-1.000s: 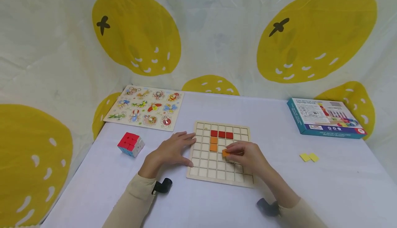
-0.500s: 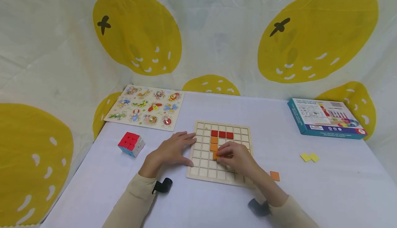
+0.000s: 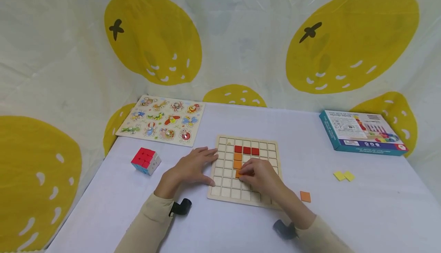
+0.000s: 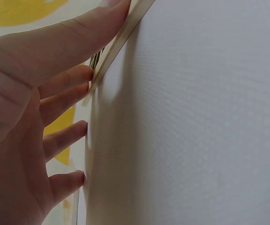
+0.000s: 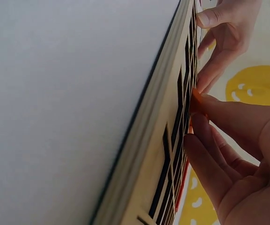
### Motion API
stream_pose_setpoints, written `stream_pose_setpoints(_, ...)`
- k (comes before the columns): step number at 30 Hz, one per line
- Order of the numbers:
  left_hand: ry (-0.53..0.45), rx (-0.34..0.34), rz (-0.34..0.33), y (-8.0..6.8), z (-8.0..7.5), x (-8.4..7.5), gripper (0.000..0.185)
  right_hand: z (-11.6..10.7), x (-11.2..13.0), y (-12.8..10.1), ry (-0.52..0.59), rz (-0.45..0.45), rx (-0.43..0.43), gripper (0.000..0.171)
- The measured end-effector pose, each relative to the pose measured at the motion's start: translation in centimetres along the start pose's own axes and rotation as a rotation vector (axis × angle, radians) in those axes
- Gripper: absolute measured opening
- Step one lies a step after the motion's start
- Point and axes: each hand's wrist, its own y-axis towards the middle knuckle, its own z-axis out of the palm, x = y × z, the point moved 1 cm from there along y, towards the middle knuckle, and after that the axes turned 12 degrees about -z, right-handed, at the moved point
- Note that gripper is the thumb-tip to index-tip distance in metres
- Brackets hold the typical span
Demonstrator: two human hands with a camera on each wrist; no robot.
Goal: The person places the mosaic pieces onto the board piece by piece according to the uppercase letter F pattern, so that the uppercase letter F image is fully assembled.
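A cloth printed with big yellow lemons hung behind a white worktop (image 3: pixel 241 222). On it lay a wooden grid board (image 3: pixel 246 170) with three red tiles (image 3: pixel 246 150) in a row and orange tiles running down from the row's left end toward the person.

The right hand (image 3: pixel 260 174) sat over the middle of the board, its fingers (image 5: pixel 228 115) pinched on an orange tile (image 3: pixel 238 173). The tile was at the cell just below the two orange ones already seated. In the right wrist view it stood tilted, one edge down at the grid and the other lifted, so it did not look fully home. The step in hand seemed to be seating this tile; the next move probably called for laying it flat and square to the cell walls, then pressing down. Being square, the tile had no long axis; its edges ran roughly with the grid lines.

The left hand (image 3: pixel 193 167) lay flat, fingers spread and straight, touching the board's left edge as if to steady it.

A spare orange tile (image 3: pixel 305 196) lay just right of the board, two yellow tiles (image 3: pixel 343 175) farther right.
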Motion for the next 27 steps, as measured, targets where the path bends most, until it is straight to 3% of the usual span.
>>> stream_pose_setpoints(17,0.001,0.005,-0.009,-0.09,0.17,0.12,0.092,0.27,0.48,0.42,-0.070,-0.033,-0.007,0.012)
stream_pose_setpoints(27,-0.005,0.004,-0.012,-0.15,0.04,0.09,0.091,0.27,0.02,0.65,-0.029,0.006,0.009,0.014)
